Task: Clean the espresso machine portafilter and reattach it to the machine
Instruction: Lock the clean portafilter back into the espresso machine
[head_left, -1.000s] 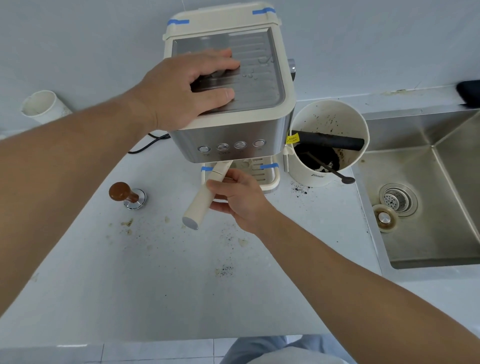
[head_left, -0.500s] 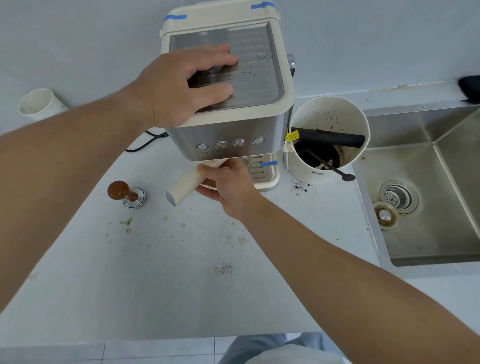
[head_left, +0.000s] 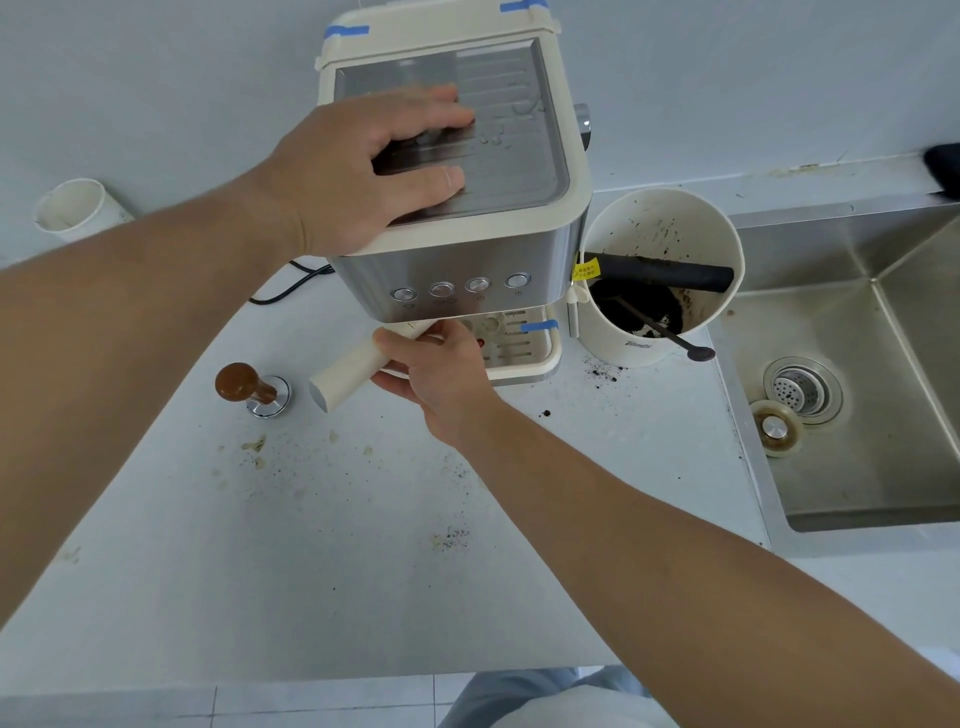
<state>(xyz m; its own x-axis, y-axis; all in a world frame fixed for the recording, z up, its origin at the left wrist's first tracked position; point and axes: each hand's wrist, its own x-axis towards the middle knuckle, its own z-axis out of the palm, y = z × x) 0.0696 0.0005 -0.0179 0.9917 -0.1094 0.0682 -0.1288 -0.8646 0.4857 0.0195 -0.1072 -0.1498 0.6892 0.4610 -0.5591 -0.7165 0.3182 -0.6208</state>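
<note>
A cream and steel espresso machine (head_left: 498, 270) stands at the back of the white counter. My left hand (head_left: 363, 171) lies flat on its steel top tray, fingers spread, pressing down. My right hand (head_left: 436, 374) is wrapped around the cream handle of the portafilter (head_left: 348, 376), just under the machine's front. The handle points out to the left and toward me. The portafilter's basket end is hidden beneath the machine and behind my fingers.
A white knock bin (head_left: 660, 275) with coffee grounds, a black bar and a spoon stands right of the machine. A steel sink (head_left: 857, 395) lies further right. A wooden-topped tamper (head_left: 254, 389) stands on the left, a white cup (head_left: 78, 208) at the far left. Coffee grounds speckle the counter (head_left: 311, 545).
The portafilter handle has swung to the left in my right hand, from pointing toward me to pointing out left. My left hand has stayed on the machine's top.
</note>
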